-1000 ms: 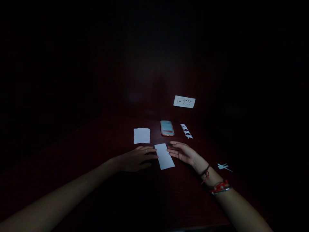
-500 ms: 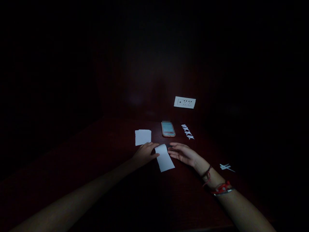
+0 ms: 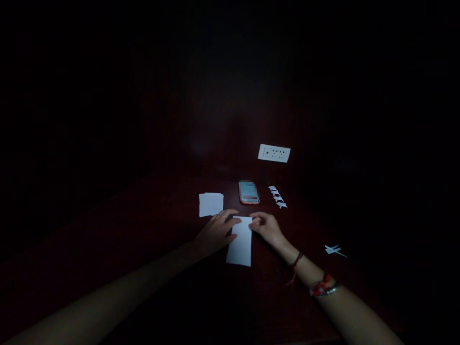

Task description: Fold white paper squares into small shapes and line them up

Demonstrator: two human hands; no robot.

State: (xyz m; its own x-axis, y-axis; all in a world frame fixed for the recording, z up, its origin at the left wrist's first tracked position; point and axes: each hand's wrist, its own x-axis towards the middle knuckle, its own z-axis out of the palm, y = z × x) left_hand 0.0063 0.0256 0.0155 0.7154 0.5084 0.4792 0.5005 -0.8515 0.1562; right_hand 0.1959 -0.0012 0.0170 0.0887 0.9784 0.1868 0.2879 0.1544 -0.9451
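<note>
No text, label, brand, number or sign can be read. Phone (image 3: 249, 191): display broken into coarse blocks, pale blue-green, with a reddish band near the lower edge; any characters there illegible. Outlet (image 3: 274, 153): socket holes and one round dark spot visible on the white plate; no legible marking. Sheet (image 3: 240, 247): no writing readable on the face in view. Stack (image 3: 211, 205): same finding for the top piece. Scraps (image 3: 334, 250): too small to tell.

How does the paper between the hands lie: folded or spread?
Looks spread: the paper shows one long rectangle, no flap visible; underneath, I cannot tell.
</note>
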